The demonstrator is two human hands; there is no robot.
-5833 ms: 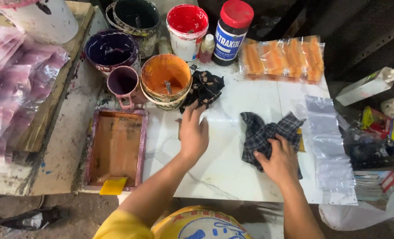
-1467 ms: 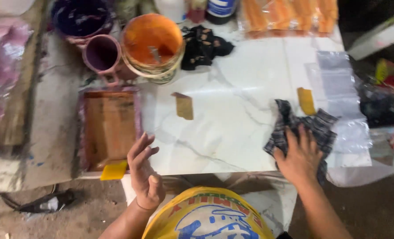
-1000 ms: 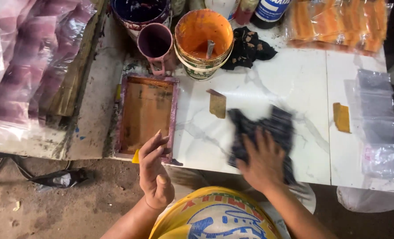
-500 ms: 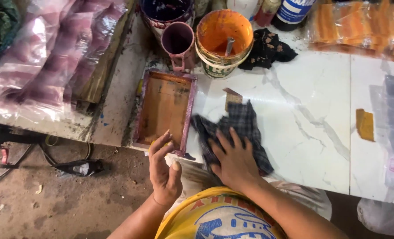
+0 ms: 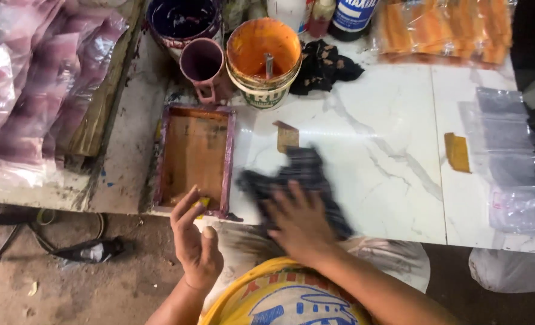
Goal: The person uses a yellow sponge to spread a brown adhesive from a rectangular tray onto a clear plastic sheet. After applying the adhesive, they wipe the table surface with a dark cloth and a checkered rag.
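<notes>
The dark checked rag lies on the white marble slab near its front edge, pressed flat under the right hand with fingers spread. Left of the rag sits a wooden screen frame. The left hand hovers off the slab's edge, fingers loosely open, empty. Right of the rag the slab is bare up to clear plastic bags. Behind the rag stands an orange paint bucket.

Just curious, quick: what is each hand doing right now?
Left hand: open, empty, held off the table edge.
Right hand: spread flat, pressing on the dark cloth.
</notes>
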